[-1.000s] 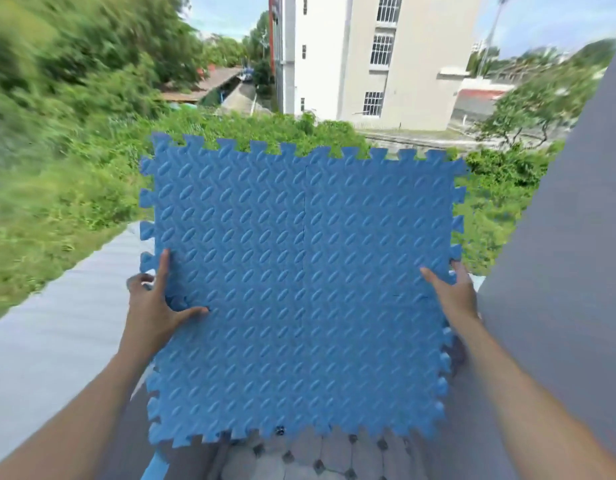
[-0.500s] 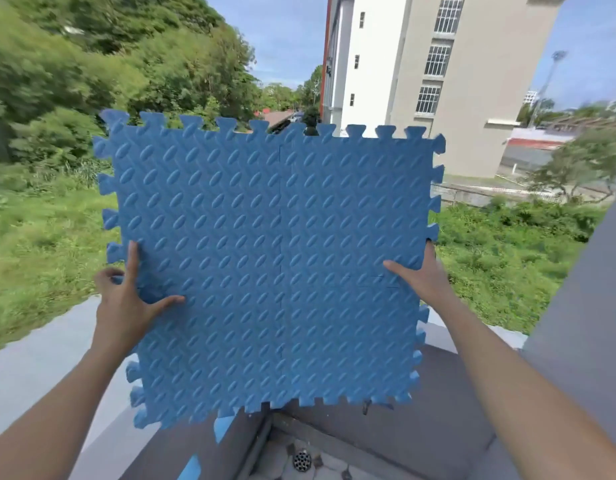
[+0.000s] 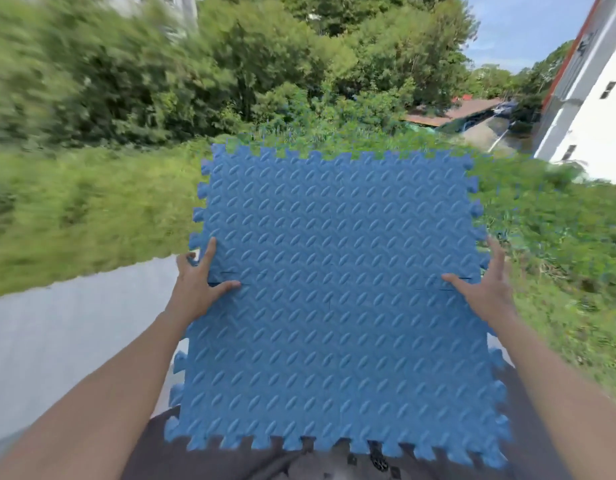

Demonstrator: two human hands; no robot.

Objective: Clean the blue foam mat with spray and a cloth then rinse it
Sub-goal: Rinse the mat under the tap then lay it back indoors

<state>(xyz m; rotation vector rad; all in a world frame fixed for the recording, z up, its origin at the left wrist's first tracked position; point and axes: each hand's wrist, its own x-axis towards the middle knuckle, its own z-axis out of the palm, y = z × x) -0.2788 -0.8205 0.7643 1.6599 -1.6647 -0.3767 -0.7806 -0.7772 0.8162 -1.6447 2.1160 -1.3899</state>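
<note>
Blue foam mat point(image 3: 337, 289): light, flexible, textured. Left hand point(image 3: 195, 285), right hand point(image 3: 486, 289) pinch opposite side edges; keep both grips mid-edge.

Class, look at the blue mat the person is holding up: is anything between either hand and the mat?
Nothing visible. The left hand grips the mat at its left edge, thumb on the front face. The right hand holds the right edge the same way. Both touch the foam directly.
</note>
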